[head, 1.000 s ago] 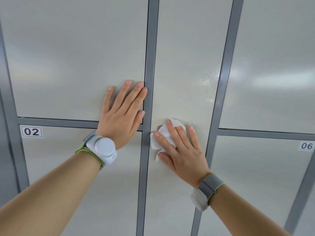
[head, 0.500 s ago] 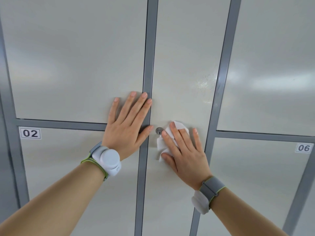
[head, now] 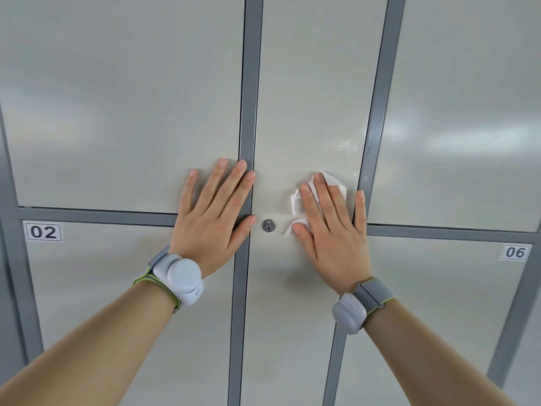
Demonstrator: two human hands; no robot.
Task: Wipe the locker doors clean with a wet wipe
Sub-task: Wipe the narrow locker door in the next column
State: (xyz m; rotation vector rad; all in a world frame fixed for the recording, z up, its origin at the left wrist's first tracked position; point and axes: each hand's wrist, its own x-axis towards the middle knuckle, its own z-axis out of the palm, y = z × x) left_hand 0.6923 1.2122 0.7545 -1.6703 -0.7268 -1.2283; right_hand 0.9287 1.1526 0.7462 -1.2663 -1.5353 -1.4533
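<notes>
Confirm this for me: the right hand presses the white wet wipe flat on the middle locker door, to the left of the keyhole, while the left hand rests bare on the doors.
One detail is off. In the head view the wet wipe under the right hand lies to the right of the keyhole, not the left. The rest holds: it is pressed flat on the middle locker door, and the left hand rests bare.

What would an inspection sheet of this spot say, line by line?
Surface: middle locker door, pale, with wet streaks near its right edge.
Job's things: wet wipe, crumpled, pressed flat to the door beside the keyhole.
Clutter: nothing seen.
Grippers: left hand flat and empty across the grey frame; right hand flat on the wipe.
Cables: nothing seen.
Surroundings: labels 02 and 06; a band on each wrist.
</notes>
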